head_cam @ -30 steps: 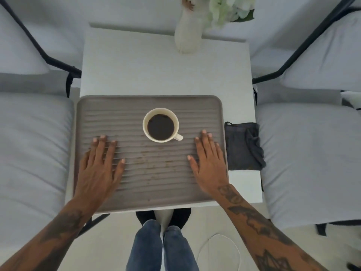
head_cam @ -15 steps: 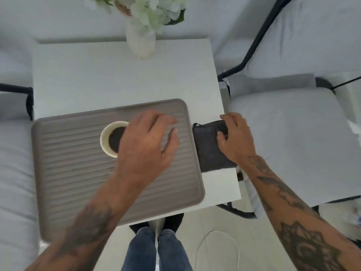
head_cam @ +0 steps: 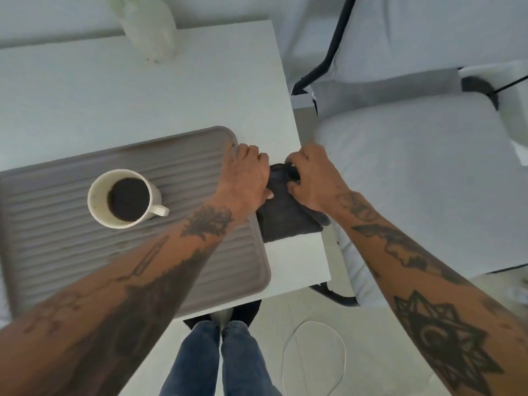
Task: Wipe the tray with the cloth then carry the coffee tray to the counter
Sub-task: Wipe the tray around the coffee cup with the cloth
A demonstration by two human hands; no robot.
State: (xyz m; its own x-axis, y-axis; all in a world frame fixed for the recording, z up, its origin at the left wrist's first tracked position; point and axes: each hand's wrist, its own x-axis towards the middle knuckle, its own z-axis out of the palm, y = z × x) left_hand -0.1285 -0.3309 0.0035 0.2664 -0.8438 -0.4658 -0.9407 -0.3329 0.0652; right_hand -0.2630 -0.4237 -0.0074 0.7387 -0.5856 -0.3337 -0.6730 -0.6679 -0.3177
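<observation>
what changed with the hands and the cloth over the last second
Both hands left the ribbed grey plastic tray and moved right to the folded dark grey cloth. The right hand got there first; now the left hand has joined it, both gripping the cloth's far end. The white mug of black coffee stays on the tray, the cloth beside it on the white table.

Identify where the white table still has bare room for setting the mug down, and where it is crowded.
Bare: the wide stretch between the tray and the vase, and a small patch below the cloth. Crowded: the right edge, where both hands meet the cloth.
</observation>
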